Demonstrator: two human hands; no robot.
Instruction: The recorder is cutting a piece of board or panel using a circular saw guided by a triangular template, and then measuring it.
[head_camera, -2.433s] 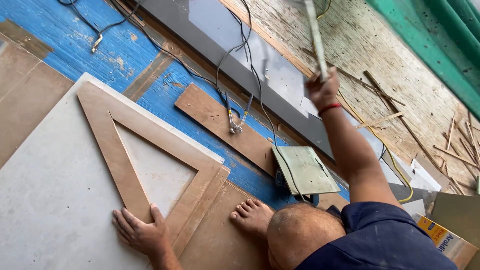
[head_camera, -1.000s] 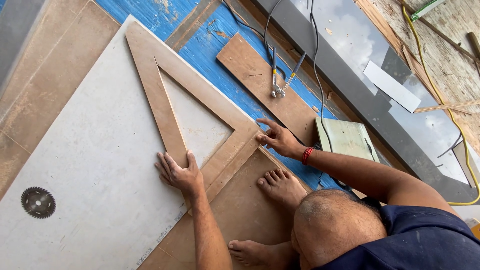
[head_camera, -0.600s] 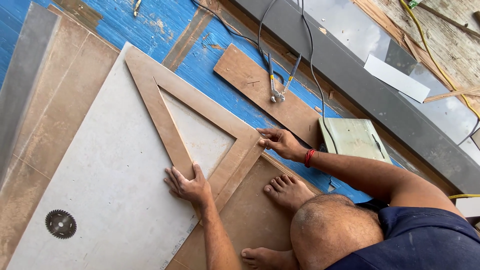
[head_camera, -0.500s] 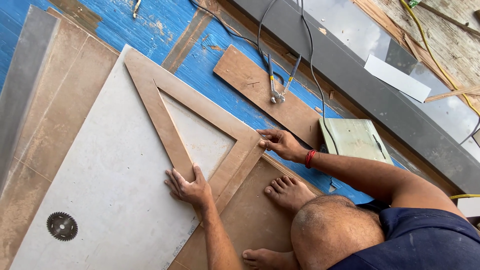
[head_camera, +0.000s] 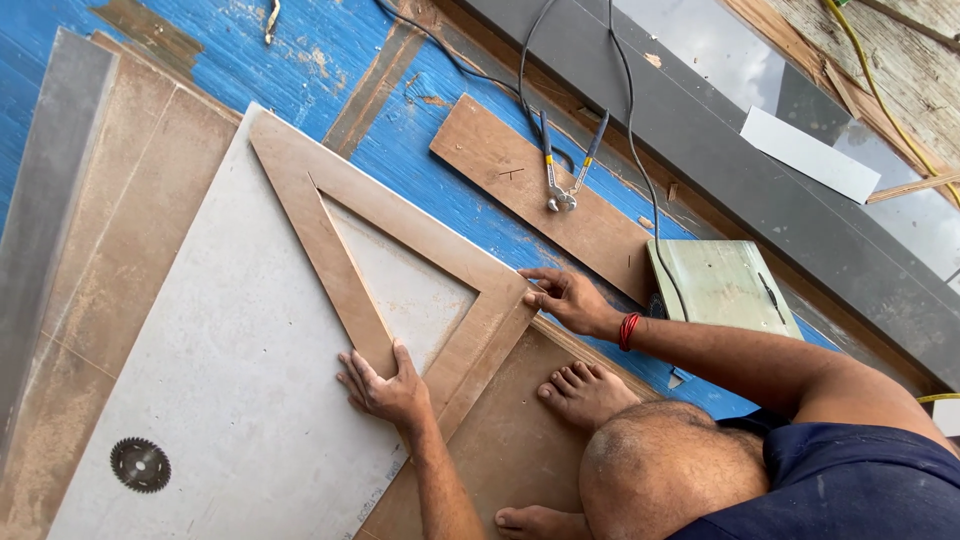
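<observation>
A brown wooden triangle frame lies flat on a large pale grey sheet. My left hand presses flat, fingers spread, on the lower end of the frame's slanted strip where it meets the sheet. My right hand, with a red thread on its wrist, rests its fingertips on the frame's right corner. Neither hand grips anything. My bare foot stands on a brown board just right of the frame.
A dark circular saw blade lies on the sheet's lower left. Pliers and black cables rest on a brown plank. A greenish tool base, a grey metal beam and a white strip lie to the right.
My right hand, earlier raised far off with a thin strip, has come down empty to the frame's right corner. My left hand slid a little along the frame. The view shifted.
</observation>
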